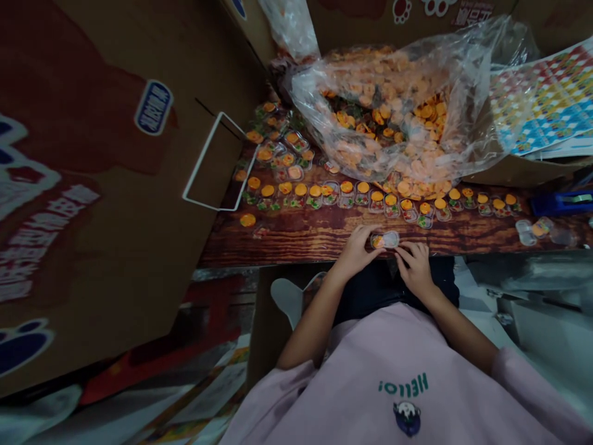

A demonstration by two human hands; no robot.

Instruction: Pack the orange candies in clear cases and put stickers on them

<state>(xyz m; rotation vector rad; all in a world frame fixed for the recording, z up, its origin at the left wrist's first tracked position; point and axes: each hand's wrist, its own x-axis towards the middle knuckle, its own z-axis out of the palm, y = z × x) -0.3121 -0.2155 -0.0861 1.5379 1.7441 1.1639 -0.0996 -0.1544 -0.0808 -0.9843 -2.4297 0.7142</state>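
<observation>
A small clear plastic case (390, 239) with an orange disc in its left half is held level above the near edge of the wooden table. My left hand (357, 252) grips its left end between thumb and fingers. At the right end, the bent fingers of my right hand (416, 264) pinch close to the case's lower corner; what lies between those fingertips is too small to make out. Beyond both hands runs a row of similar little cases with orange discs (346, 187). A single orange disc (248, 220) lies at the left of the table.
A big clear plastic bag (319, 93) full of orange discs stands at the back. More filled cases (287, 159) are heaped left of it. Tall cardboard boxes (185, 247) wall in the left side. Printed sheets (542, 99) and a blue object (563, 203) are on the right.
</observation>
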